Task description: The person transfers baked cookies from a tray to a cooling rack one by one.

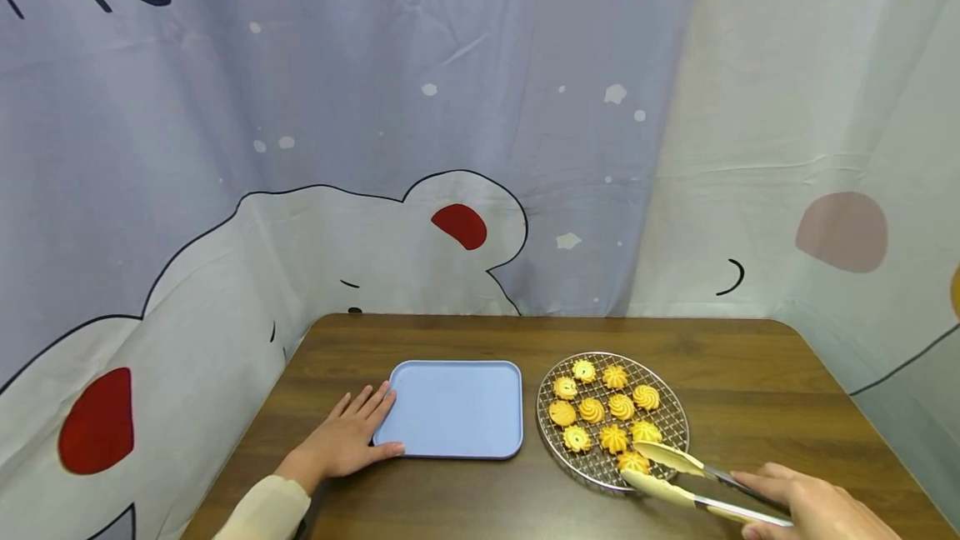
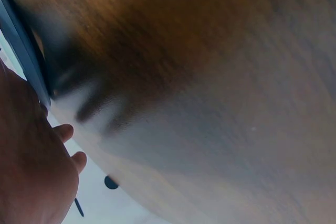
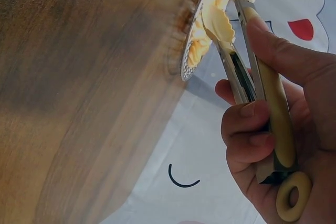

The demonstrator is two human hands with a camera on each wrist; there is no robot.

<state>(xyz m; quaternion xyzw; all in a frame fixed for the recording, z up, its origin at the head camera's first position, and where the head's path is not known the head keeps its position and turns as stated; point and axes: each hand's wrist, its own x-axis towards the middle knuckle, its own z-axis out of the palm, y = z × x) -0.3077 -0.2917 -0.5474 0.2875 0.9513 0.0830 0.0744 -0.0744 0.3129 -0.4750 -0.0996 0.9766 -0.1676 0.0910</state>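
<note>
My left hand [image 1: 347, 433] rests at the left edge of a pale blue rectangular tray [image 1: 456, 408], fingers straight and spread, fingertips touching the rim. In the left wrist view that hand [image 2: 34, 150] shows only in part beside the dark tray edge. My right hand [image 1: 813, 505] grips a pair of tongs [image 3: 273, 114] with cream tips and metal arms. The tong tips are spread apart over the near right of a round wire rack [image 1: 551, 440], around a yellow piped cookie [image 1: 633, 462]. Whether they touch it I cannot tell. Several more swirled cookies [image 1: 621, 407] lie on the rack.
The tray and rack stand side by side on a brown wooden table [image 1: 465, 507] with rounded far corners. Behind it hangs a printed curtain [image 1: 480, 107] with white cartoon figures, which also runs along both sides.
</note>
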